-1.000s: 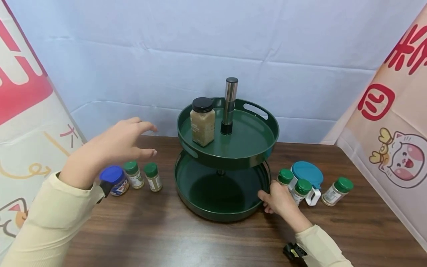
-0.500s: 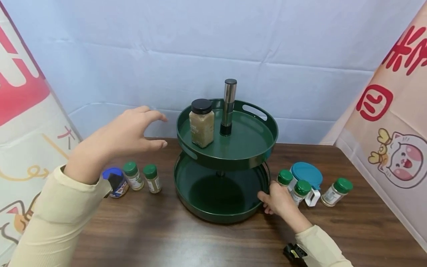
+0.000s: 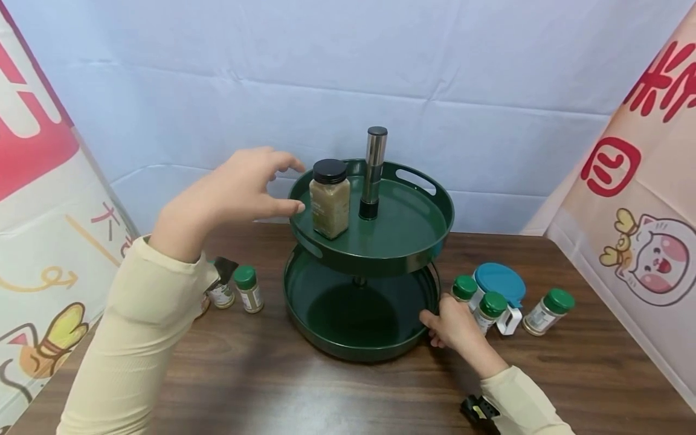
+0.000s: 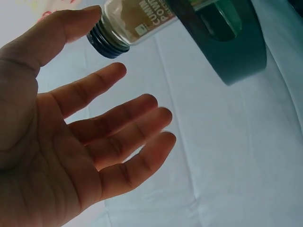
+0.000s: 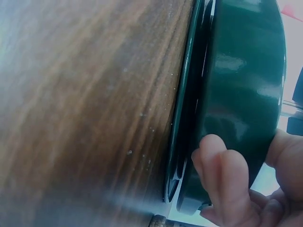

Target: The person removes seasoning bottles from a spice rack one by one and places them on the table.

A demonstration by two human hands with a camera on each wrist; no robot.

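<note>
A green two-tier turntable tray [image 3: 402, 238] stands on the table, a metal post rising through its middle. On the left of its upper tier sits an upright clear jar [image 3: 330, 208] of tan powder with a black lid; its label reads "CUMIN POW…" in the left wrist view. My left hand [image 3: 234, 193] is just left of this jar, thumb and fingers spread, nothing held. My right hand [image 3: 455, 323] grips the lower tier's right rim, thumb over the edge and fingers [image 5: 232, 184] against the outer wall.
Right of the tray are green-capped spice jars [image 3: 549, 311] and a blue-lidded white container [image 3: 500, 283]. At left stand two green-capped jars [image 3: 249, 290], one partly behind my left wrist strap. A pale cloth [image 3: 244, 72] hangs behind the table.
My left hand has moved right and upward, up to the cumin jar, its sleeve now covering the blue-lidded jar at left. My right hand stays on the lower rim.
</note>
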